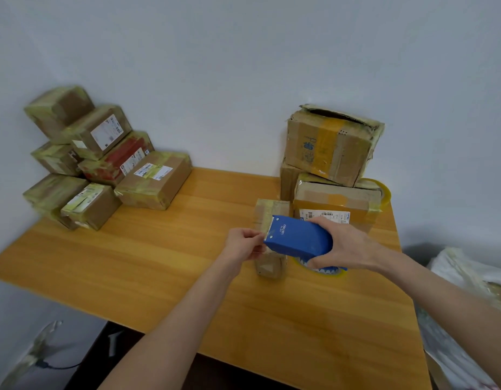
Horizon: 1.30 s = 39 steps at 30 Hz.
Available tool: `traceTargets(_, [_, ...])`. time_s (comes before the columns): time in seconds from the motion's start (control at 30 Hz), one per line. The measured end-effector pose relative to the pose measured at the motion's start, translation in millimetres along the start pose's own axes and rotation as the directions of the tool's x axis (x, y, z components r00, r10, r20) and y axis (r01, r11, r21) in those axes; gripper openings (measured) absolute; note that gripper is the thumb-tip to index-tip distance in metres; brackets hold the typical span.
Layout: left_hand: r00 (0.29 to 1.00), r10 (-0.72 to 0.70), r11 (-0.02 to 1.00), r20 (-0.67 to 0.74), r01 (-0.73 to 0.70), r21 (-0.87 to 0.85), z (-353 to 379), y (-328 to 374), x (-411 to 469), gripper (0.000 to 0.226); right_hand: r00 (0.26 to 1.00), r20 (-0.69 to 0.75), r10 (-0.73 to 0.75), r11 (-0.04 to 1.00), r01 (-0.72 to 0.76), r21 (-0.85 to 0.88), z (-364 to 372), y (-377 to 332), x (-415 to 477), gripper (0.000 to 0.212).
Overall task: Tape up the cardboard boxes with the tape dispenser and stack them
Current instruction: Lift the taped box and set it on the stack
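Both hands meet at the dispenser (pixel 298 240). The right hand (pixel 349 246) clasps its body to steady it, and the left hand (pixel 242 243) pinches the tape end (pixel 262 235) at its mouth, likely to draw a strip. A small box (pixel 269 267) waits just under the dispenser, and the taped stack (pixel 103 159) stands far to its left.

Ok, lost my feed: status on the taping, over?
Right hand grips blue tape dispenser. Left hand pinches tape at its blade end. Small box beneath. Spare tape roll beside it.
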<state>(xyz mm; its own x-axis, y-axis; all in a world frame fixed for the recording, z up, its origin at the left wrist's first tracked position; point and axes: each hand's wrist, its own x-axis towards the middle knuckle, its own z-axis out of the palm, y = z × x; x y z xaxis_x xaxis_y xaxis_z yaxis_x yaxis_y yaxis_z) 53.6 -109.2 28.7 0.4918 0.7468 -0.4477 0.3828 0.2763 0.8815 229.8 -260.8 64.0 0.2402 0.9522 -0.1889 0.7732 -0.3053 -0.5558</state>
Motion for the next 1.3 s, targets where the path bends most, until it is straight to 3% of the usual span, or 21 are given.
traceTargets(0.23, [1.000,0.023,0.999,0.001,-0.023,-0.022,-26,11,-4,0.006,0.997,-0.022,-0.071,0.997,0.070,-0.043,-12,-8,3,0.073])
traceTargets(0.4, [0.985,0.002,1.000,-0.172,-0.005,-0.015,-75,-10,5,0.011,0.999,0.027,0.044,0.991,-0.040,-0.126,-26,18,-16,0.070])
traceTargets(0.77, [0.967,0.003,0.997,-0.254,0.015,0.069,-49,-46,30,0.016,0.983,0.063,0.172,0.958,-0.152,-0.243,-3,47,-11,0.070])
traceTargets(1.07, [0.960,-0.065,0.991,-0.273,0.095,0.099,-40,-67,52,0.014,0.974,0.112,0.198,0.956,-0.166,-0.244,20,63,8,0.074])
traceTargets(1.3, [0.970,-0.148,0.983,-0.194,0.166,0.082,-21,-80,57,0.015,0.950,0.195,0.243,0.964,-0.214,-0.156,44,68,25,0.081])
